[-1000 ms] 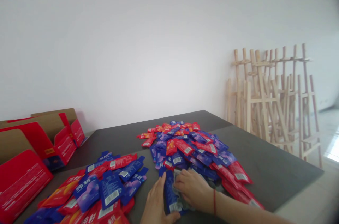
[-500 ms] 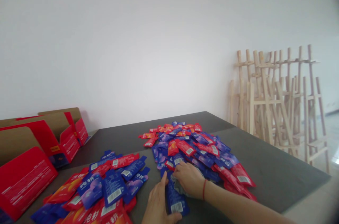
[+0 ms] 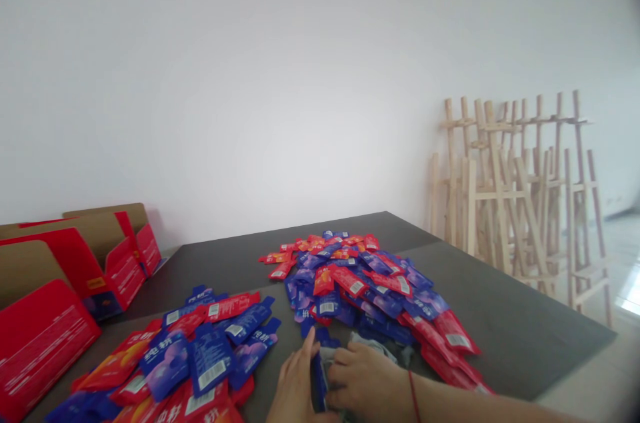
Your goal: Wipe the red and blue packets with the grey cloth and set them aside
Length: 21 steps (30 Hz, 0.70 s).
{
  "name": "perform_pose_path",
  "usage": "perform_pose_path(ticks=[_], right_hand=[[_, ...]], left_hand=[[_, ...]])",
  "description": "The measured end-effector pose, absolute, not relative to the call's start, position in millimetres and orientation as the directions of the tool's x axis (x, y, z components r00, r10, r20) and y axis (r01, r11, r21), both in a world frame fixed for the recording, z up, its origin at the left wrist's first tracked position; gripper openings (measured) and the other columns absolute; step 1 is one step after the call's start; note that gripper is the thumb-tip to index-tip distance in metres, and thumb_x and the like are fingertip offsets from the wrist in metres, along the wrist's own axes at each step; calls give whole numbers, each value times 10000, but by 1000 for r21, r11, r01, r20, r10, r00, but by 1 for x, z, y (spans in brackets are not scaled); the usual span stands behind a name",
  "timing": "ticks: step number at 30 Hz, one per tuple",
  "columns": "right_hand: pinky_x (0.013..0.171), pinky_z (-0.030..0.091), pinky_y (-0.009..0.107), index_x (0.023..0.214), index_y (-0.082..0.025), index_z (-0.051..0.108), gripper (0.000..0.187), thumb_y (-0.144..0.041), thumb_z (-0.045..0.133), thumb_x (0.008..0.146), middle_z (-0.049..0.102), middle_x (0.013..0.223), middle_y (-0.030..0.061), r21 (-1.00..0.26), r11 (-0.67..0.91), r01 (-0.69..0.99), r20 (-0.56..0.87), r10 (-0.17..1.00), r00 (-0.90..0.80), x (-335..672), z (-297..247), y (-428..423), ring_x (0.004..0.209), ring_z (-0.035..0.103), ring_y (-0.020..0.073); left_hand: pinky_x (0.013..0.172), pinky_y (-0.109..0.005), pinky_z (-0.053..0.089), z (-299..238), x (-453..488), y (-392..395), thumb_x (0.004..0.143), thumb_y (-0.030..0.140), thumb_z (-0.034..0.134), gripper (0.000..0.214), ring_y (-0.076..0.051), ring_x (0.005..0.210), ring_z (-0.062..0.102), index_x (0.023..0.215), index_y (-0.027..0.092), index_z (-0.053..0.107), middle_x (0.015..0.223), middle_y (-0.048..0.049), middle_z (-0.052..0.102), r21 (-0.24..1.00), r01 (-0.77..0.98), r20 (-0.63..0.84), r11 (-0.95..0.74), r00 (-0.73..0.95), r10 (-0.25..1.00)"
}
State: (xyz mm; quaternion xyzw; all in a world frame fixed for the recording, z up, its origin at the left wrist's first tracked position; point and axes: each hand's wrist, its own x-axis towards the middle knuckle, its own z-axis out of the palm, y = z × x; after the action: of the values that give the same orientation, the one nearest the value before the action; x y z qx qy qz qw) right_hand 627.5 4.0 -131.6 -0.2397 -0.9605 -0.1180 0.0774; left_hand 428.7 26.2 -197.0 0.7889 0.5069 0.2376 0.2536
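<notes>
A blue pouch (image 3: 320, 386) lies flat on the table in front of me, largely covered by my hands. My left hand (image 3: 295, 380) rests along its left edge, fingers stretched out and the thumb near its lower end. In my right hand (image 3: 367, 380) is a crumpled grey cloth (image 3: 375, 346), which the curled fingers press onto the pouch. A red band (image 3: 414, 396) circles the right wrist. Just beyond the hands spreads a heap of red and blue pouches (image 3: 350, 280). Another pile of such pouches (image 3: 210, 356) lies left of my left hand.
Open red cardboard boxes (image 3: 47, 336) with brown insides stand at the table's left. The dark table (image 3: 520, 323) reaches back to a white wall (image 3: 300, 76). Several wooden easels (image 3: 500, 196) lean beyond its right edge.
My right hand has slid toward me along the blue pouch with the cloth, now covering its lower part. My left hand has stayed about where it was. The view has shifted slightly.
</notes>
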Motion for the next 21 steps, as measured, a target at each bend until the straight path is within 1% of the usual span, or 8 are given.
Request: perform_pose_path(ticks=[3, 5, 8, 10, 12, 15, 18, 21], right_hand=[[680, 402, 365, 928, -211, 692, 136, -339, 658, 896, 677, 932, 49, 213, 757, 617, 199, 585, -786, 617, -132, 23, 931, 570, 240], [680, 423, 368, 903, -181, 709, 121, -289, 666, 868, 682, 929, 80, 224, 702, 676, 147, 662, -735, 606, -130, 42, 955, 578, 263], [655, 436, 370, 857, -147, 716, 105, -230, 652, 854, 692, 892, 115, 227, 687, 690, 90, 691, -717, 593, -127, 64, 909, 599, 271], [661, 440, 374, 848, -134, 711, 111, -219, 640, 859, 699, 879, 122, 233, 701, 674, 83, 676, -732, 589, -126, 69, 897, 604, 267], [673, 439, 379, 861, -140, 702, 112, -229, 635, 868, 708, 894, 104, 238, 742, 626, 76, 629, -774, 588, -126, 65, 926, 601, 261], [669, 423, 376, 827, -183, 671, 120, -257, 615, 903, 719, 898, 52, 236, 822, 518, 67, 518, -853, 589, -128, 45, 1008, 587, 249], [692, 415, 377, 780, -229, 615, 198, -290, 566, 961, 728, 886, -8, 194, 882, 428, 78, 421, -904, 599, -130, 21, 998, 589, 211], [697, 399, 371, 869, -243, 610, 147, -299, 545, 989, 735, 962, -44, 153, 907, 392, 112, 378, -919, 617, -131, 10, 979, 587, 192]], left_hand=[[1214, -511, 209, -186, 429, 22, 463, 116, 825, 1279, -350, 1412, 396, 1572, 146, 190, 1477, -172, 519, 650, 678, 76, -343, 391, 917], [1217, -519, 203, -177, 430, 19, 477, 128, 823, 1269, -357, 1428, 374, 1573, 140, 185, 1493, -183, 500, 647, 683, 67, -338, 391, 918], [1205, -516, 247, -166, 432, 15, 501, 138, 805, 1230, -358, 1437, 364, 1571, 149, 199, 1528, -192, 450, 649, 688, 56, -325, 383, 922], [1204, -509, 263, -165, 432, 16, 505, 146, 803, 1213, -361, 1452, 343, 1567, 149, 217, 1554, -197, 410, 649, 692, 55, -316, 372, 927], [1209, -512, 261, -172, 431, 18, 490, 149, 815, 1222, -372, 1469, 313, 1562, 131, 230, 1575, -210, 372, 645, 700, 57, -305, 354, 934], [1216, -526, 245, -187, 429, 25, 467, 157, 837, 1231, -384, 1485, 282, 1552, 110, 255, 1599, -228, 325, 635, 703, 77, -320, 354, 932], [1218, -524, 247, -195, 426, 28, 465, 152, 829, 1241, -374, 1488, 284, 1557, 112, 240, 1604, -224, 319, 624, 689, 120, -369, 382, 916], [1218, -516, 259, -188, 427, 25, 466, 134, 820, 1255, -369, 1499, 262, 1560, 82, 208, 1617, -232, 280, 624, 701, 78, -346, 384, 920]])
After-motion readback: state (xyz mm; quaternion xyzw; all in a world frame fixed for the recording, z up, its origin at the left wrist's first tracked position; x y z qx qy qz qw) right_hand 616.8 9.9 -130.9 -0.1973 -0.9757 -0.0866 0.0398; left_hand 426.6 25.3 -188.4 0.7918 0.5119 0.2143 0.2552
